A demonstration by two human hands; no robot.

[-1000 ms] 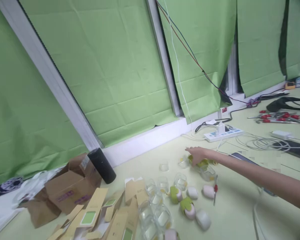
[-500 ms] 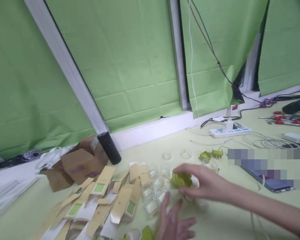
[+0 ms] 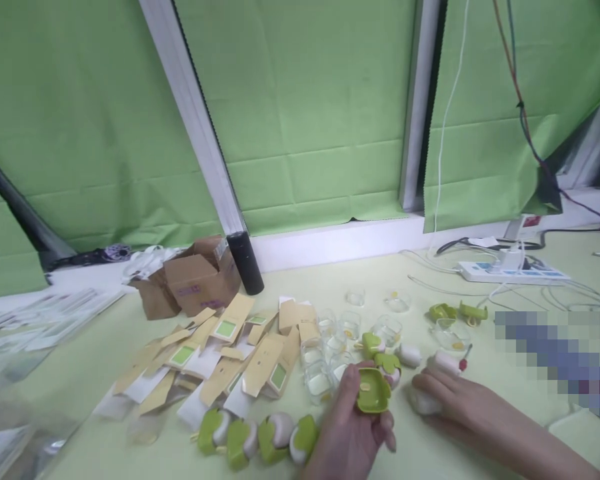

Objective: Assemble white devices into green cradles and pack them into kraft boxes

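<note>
My left hand is closed around a hollow green plastic shell, its open side facing up. My right hand reaches down to the tabletop with its fingers curled over a white rounded piece, partly hidden beneath them. Beside it lie another white piece and a white cylinder. Just beyond my left hand are green shells with pale pieces in them. A row of similar green-and-white units stands to the left of that hand.
Clear plastic cups cluster ahead of my left hand. Unfolded cardboard boxes pile up on the left, near a brown carton and a black cylinder. Two green shells and a power strip lie to the right.
The green shell has passed from my right hand to my left, which has closed on it. My right hand has moved down to the white pieces. The view has turned rightward-to-left.
</note>
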